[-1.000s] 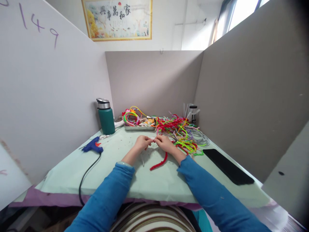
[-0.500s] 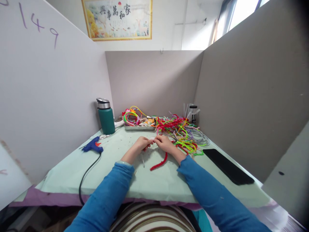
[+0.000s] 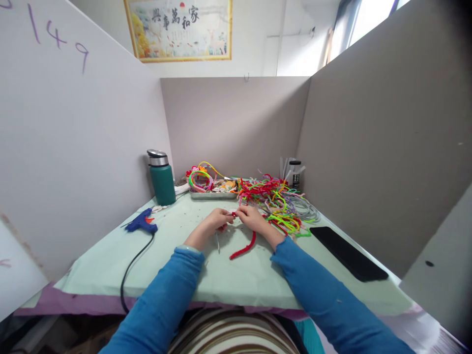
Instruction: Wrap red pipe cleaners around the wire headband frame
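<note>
Over the middle of the table, my left hand (image 3: 216,221) and my right hand (image 3: 251,219) meet fingertip to fingertip. Both are closed in a pinch, with a small bit of red showing between them. From under my right hand a fuzzy red pipe cleaner (image 3: 244,251) hangs down and curves left. My left fingers grip at the red bit, and below them a thin pale strand (image 3: 218,243) sticks out; what it belongs to is hidden by the hand. Right behind my right hand lies a tangled heap of coloured pipe cleaners (image 3: 273,192).
A blue glue gun (image 3: 142,222) with a black cord lies at the left, near a green bottle (image 3: 162,183). At the back stands a metal tray (image 3: 212,195) of small craft pieces. A black flat object (image 3: 348,253) lies at the right. Grey partitions (image 3: 236,123) enclose the table.
My fingertips have shifted slightly apart, and more of the red bit shows between them. The hanging red length stays nearly where it was.
</note>
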Action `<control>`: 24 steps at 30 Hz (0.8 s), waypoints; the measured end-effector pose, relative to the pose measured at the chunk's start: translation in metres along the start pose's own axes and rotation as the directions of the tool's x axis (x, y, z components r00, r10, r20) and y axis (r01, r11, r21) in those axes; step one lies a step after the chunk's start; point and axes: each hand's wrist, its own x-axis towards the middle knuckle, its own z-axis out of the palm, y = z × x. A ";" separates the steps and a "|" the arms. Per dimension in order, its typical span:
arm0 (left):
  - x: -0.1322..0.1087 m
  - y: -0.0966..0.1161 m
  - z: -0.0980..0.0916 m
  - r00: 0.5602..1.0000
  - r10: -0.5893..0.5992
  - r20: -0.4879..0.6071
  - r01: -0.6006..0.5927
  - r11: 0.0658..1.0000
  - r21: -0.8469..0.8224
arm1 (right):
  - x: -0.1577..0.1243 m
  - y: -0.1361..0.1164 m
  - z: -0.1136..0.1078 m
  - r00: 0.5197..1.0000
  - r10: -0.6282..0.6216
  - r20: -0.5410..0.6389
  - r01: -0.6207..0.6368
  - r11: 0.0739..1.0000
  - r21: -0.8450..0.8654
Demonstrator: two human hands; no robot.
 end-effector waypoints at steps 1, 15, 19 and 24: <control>0.001 -0.001 0.000 1.000 0.016 -0.004 -0.016 0.999 0.050 | 0.000 0.000 0.000 1.000 0.006 -0.002 -0.006 1.000 -0.005; 0.007 -0.009 0.003 0.881 0.437 -0.183 -0.207 0.703 0.680 | 0.001 0.001 0.002 0.999 -0.033 0.024 0.033 0.999 0.012; 0.002 -0.007 0.004 0.875 0.455 -0.165 -0.182 0.625 0.759 | 0.002 0.002 0.002 0.999 -0.032 0.036 0.032 0.999 0.015; -0.001 -0.003 0.004 0.864 0.484 -0.142 -0.195 0.579 0.792 | 0.002 0.002 0.002 0.999 -0.027 0.037 0.027 1.000 0.013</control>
